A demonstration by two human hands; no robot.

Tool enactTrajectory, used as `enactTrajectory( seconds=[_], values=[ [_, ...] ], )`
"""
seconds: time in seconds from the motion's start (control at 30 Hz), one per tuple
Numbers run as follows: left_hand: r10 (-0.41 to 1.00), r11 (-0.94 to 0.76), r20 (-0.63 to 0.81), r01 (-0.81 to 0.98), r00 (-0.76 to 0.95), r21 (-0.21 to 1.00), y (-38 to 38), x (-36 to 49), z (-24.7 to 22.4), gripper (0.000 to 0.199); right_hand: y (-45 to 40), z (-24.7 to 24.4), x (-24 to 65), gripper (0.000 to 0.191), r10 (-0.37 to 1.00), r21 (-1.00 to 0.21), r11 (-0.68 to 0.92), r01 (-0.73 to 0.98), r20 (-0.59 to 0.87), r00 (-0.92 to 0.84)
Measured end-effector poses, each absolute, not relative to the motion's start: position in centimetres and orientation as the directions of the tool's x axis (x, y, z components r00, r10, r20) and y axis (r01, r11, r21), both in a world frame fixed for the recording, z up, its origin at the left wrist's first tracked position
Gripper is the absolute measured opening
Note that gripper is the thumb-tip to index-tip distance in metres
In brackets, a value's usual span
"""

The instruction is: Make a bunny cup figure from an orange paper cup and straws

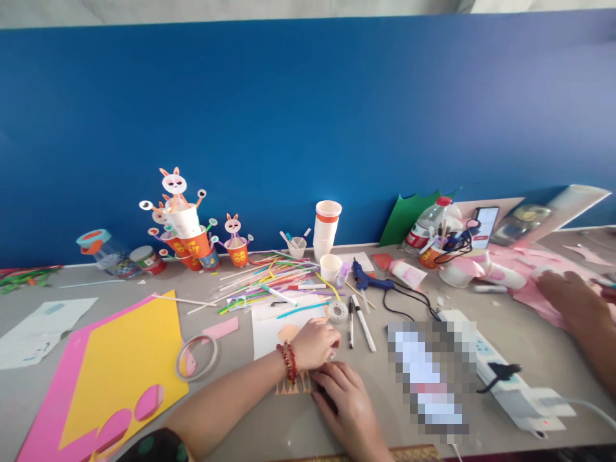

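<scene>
My left hand point(315, 343), with red bead bracelets at the wrist, lies over peach paper cutouts point(287, 387) near the table's front. Its fingers are curled inward; whatever they pinch is too small to make out. Close against it, my right hand point(344, 398) also has bent fingers, with their tips near the left fingertips. What is between the two hands is hidden. A rounded piece of peach paper point(287, 332) shows behind my left wrist, on a white sheet point(262, 333). Beyond the hands lie a tape roll point(338, 311), a black pen point(351, 324) and a white marker point(363, 324).
Yellow card point(135, 346) and a large tape roll point(197, 358) lie left. Pipe cleaners point(274, 279), paper cups point(327, 231) and rabbit cup figures point(185, 221) stand behind. A glue gun point(370, 280), power strip point(500, 372) and another person's hand point(568, 295) are right.
</scene>
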State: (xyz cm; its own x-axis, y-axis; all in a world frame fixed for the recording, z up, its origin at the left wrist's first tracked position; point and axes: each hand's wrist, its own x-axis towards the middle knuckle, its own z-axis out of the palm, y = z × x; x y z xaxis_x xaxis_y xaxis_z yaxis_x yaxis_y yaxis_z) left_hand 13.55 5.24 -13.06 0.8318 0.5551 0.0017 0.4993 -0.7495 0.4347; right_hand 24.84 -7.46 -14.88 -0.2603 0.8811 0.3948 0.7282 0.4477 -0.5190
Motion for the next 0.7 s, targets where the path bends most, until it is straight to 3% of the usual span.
enactTrajectory(
  seconds=[0.3,0.53,0.7],
  values=[
    [0.59,-0.705,0.011,0.508,0.807,0.495,4.8,13.3,-12.5,0.006,-7.4,-14.6,24.8,0.024,0.887,-0.527,0.437,0.729,0.389,-0.25],
    [0.781,-0.471,0.031,0.555,0.624,0.686,5.8,8.5,-10.6,0.011,-7.5,-14.9,25.0,0.02,0.889,-0.526,0.438,0.729,0.374,-0.264],
    [0.864,-0.329,-0.011,0.581,0.503,0.744,3.5,0.8,-7.9,0.011,-7.5,-15.2,25.1,0.029,0.887,-0.509,0.436,0.742,0.384,-0.258]
  ],
)
